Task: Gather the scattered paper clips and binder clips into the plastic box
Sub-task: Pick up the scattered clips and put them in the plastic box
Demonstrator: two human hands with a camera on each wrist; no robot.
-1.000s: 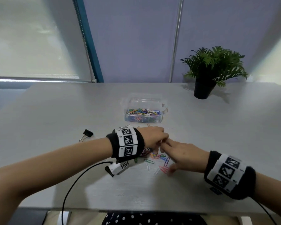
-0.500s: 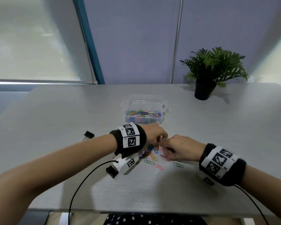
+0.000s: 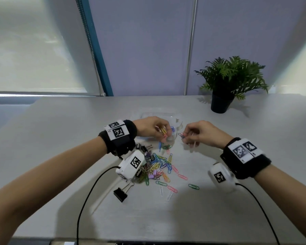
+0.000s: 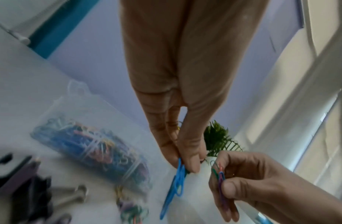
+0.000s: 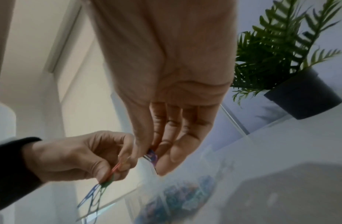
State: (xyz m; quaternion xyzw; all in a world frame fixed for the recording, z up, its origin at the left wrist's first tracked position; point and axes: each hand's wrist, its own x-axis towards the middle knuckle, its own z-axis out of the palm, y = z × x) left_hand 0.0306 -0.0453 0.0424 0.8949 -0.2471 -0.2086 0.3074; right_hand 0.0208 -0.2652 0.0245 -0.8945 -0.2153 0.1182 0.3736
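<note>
The clear plastic box [image 3: 177,121], part-filled with coloured clips, is mostly hidden behind my left hand [image 3: 163,134]. That hand hovers over the box's near edge and pinches a bunch of paper clips [image 4: 176,180], blue ones dangling. Just right of it, my right hand [image 3: 184,137] pinches a few more clips [image 5: 152,155] beside the box [image 5: 185,197]. A pile of coloured paper clips [image 3: 160,167] lies on the table [image 3: 60,138] below both hands. Small purple binder clips [image 3: 148,156] sit at the pile's left, and a black binder clip [image 3: 120,193] lies nearer me.
A potted plant [image 3: 223,96] stands at the back right of the table. Black cables [image 3: 88,195] trail from both wrist cameras over the front edge. Windows and a wall close off the far side.
Both hands rose off the clip pile and moved away from me to the box, each carrying pinched clips. The pile beneath them now shows.
</note>
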